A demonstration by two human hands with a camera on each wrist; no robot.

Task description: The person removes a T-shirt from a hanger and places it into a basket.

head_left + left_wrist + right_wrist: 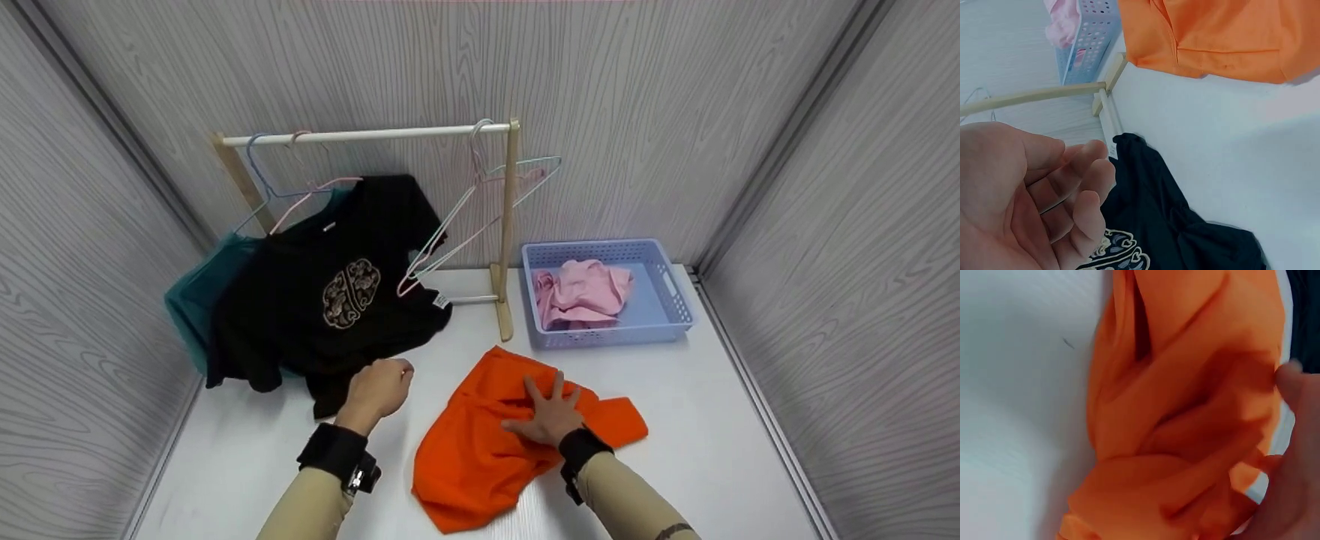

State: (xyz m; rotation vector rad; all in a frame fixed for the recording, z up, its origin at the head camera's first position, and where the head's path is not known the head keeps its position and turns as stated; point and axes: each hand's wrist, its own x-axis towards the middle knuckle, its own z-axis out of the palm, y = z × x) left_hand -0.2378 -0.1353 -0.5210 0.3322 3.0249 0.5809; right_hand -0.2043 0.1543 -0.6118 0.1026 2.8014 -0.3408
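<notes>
Now you're spreading right hand (551,420), fingers unclenched, over orange garment (476,450) on white tabletop (720,442). Left hand (379,388) is hanging loosely curled, grasping nothing; wood-grain walls (645,135) are standing beyond fingertips.

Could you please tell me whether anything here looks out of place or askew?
The black shirt looks askew on the rack: one shoulder sits lower, though its pink hanger may simply be turned. The orange garment lies creased on the table under the right hand. No spill shows.
</notes>
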